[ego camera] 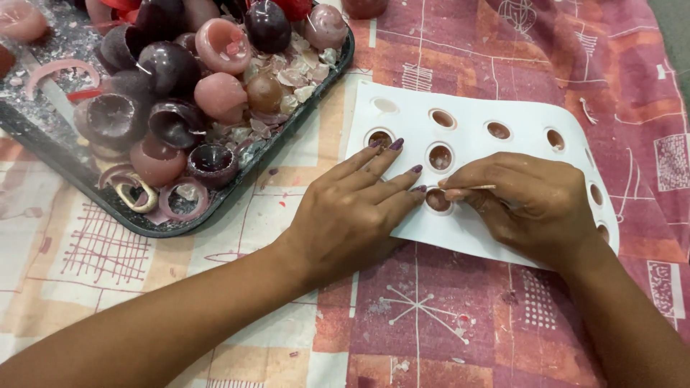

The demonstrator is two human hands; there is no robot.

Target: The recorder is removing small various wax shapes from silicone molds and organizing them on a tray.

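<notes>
- My left hand (352,208) lies palm down on the near left part of the white mould sheet (474,151), fingers spread and stretched out flat, gripping nothing, pressing the sheet to the desk.
- Its forearm comes in from the near left corner and runs up to the right, with the wrist nearly straight.
- My right hand (528,205) is curled just right of the left one, knuckles up, thumb and forefinger pinched on a thin wooden stick (471,188).
- The stick lies almost level and points left, its tip over the round hole (438,200) between my two hands; the fingertips of both hands nearly meet there.
- My right forearm comes in from the near right corner and slants up to the left.
- The mould sheet lies on a patterned cloth (503,323) in pinks and reds that covers the desk, right of centre; its right end curves downward. Its holes show brownish-pink remains inside.
- At the far left sits a dark tray (237,188), touching the sheet's far left corner or nearly so.
- The tray is heaped with hollow wax half-shells (172,72) in pink, dark purple and brown, plus wax rings and pale flakes.
</notes>
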